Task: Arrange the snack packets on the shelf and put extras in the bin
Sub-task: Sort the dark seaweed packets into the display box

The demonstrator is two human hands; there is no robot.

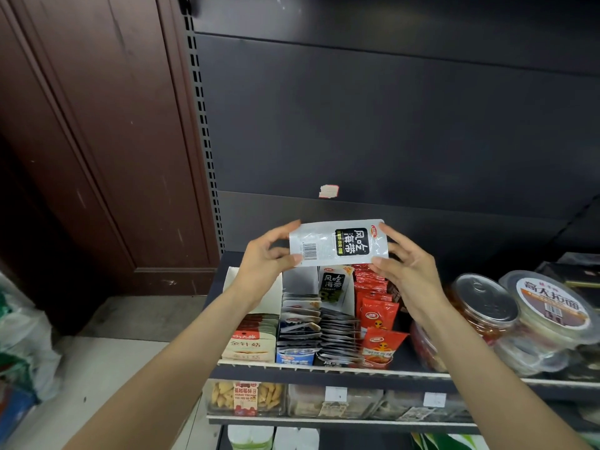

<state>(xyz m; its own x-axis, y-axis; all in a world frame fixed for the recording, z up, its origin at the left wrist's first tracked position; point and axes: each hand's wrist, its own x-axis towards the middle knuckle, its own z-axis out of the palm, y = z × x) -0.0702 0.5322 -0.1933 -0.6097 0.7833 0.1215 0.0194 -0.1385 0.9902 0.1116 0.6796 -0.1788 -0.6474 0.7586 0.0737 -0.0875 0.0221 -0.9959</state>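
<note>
The dark metal shelf (pixel 224 264) is packed along its front edge. From the left corner stand an open white carton of beige packets (pixel 250 339), rows of upright silver and black sachets (pixel 319 329) and a file of red foil packets (pixel 376 323), all touching side to side. Toward the right edge, round clear plastic tubs with metal pull-tab lids (pixel 487 303) crowd together. A narrow strip of bare shelf shows between the red packets and the tubs. Above the goods, the space before the black back panel (pixel 389 125) is open, except where the left hand (pixel 263 261) and right hand (pixel 406 264) hold a silver sachet (pixel 337 243) over the rows.
</note>
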